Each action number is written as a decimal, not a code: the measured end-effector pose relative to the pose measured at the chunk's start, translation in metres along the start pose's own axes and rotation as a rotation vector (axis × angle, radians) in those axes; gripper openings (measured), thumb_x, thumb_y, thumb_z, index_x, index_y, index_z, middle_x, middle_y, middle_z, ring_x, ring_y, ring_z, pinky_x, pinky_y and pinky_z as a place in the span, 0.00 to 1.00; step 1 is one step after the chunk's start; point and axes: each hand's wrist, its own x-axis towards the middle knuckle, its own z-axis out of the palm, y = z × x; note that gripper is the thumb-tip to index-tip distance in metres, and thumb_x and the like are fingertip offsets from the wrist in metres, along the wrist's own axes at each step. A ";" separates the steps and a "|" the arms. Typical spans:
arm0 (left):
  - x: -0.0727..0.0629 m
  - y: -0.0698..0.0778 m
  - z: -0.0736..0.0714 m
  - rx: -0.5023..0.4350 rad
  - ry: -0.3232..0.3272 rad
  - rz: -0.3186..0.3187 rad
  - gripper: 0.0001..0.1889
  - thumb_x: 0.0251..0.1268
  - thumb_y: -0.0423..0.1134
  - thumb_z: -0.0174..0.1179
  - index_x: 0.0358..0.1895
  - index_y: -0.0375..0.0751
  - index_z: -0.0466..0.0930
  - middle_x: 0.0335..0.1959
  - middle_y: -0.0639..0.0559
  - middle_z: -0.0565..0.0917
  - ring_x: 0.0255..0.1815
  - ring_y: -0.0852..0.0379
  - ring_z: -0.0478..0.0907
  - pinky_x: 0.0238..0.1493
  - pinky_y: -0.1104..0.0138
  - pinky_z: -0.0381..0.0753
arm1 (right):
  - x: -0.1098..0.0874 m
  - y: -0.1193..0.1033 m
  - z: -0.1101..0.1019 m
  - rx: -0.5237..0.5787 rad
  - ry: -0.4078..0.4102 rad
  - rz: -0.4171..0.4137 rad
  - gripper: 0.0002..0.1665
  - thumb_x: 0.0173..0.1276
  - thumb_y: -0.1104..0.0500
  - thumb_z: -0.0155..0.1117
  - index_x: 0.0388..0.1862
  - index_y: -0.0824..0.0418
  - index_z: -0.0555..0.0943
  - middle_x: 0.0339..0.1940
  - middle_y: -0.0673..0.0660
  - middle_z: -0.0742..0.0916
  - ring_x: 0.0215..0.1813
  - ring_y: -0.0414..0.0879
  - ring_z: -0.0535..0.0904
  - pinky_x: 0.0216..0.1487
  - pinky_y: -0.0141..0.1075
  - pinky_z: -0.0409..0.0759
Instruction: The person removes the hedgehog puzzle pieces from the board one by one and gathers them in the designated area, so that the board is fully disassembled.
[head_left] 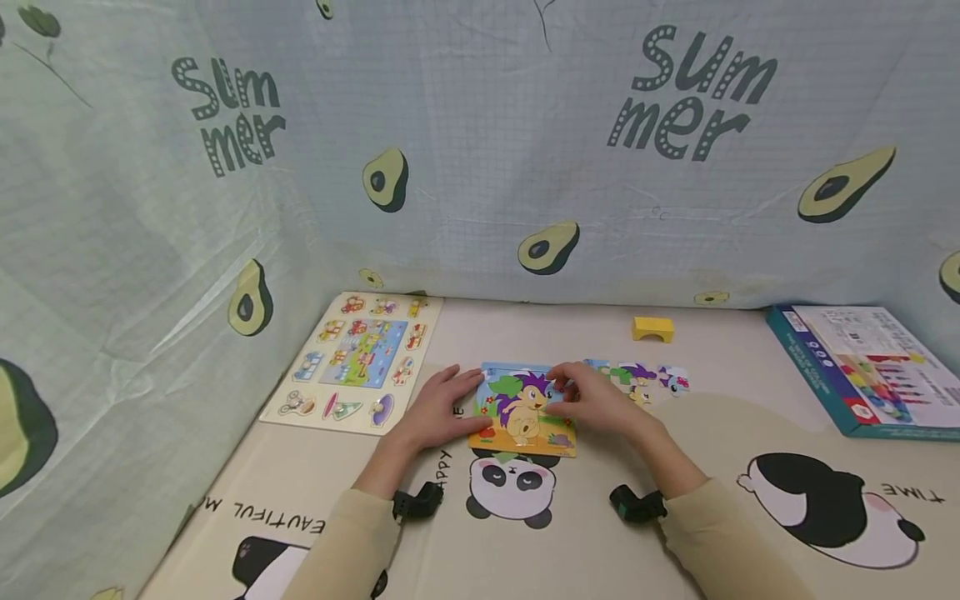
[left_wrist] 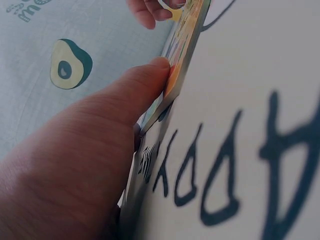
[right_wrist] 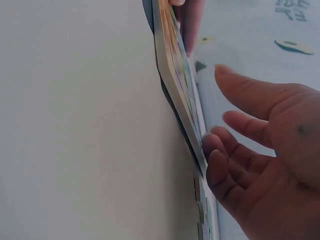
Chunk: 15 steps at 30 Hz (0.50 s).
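A small hedgehog jigsaw puzzle lies flat on the patterned mat. My left hand rests at its left side, thumb on the picture near the lower left edge and fingers stretched toward the upper left corner. In the left wrist view that thumb lies on the rim of the board. My right hand hovers over the right edge, fingers loosely bent. The right wrist view shows a gap between its thumb and fingertips, with the lower fingers beside the board's edge. Loose puzzle pieces lie just beyond the right hand.
At the left sits a larger board with vehicle and toy pictures. A yellow arch block stands at the back, and a teal-edged box lies at the far right. A cloth printed with avocados hangs behind and at the left.
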 end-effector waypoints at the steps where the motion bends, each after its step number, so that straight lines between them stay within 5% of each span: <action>1: 0.000 0.000 0.000 0.000 -0.001 0.001 0.41 0.60 0.58 0.69 0.75 0.47 0.69 0.76 0.52 0.67 0.80 0.45 0.49 0.75 0.46 0.55 | 0.000 0.000 0.001 -0.010 -0.004 0.002 0.26 0.67 0.56 0.73 0.60 0.65 0.77 0.43 0.55 0.80 0.42 0.49 0.74 0.45 0.39 0.77; 15: 0.000 -0.001 0.001 0.004 0.001 -0.009 0.42 0.60 0.59 0.69 0.76 0.48 0.68 0.76 0.52 0.66 0.80 0.45 0.49 0.75 0.46 0.55 | -0.002 -0.001 0.006 -0.175 -0.038 0.032 0.32 0.64 0.51 0.76 0.62 0.64 0.78 0.52 0.56 0.80 0.51 0.50 0.74 0.59 0.46 0.78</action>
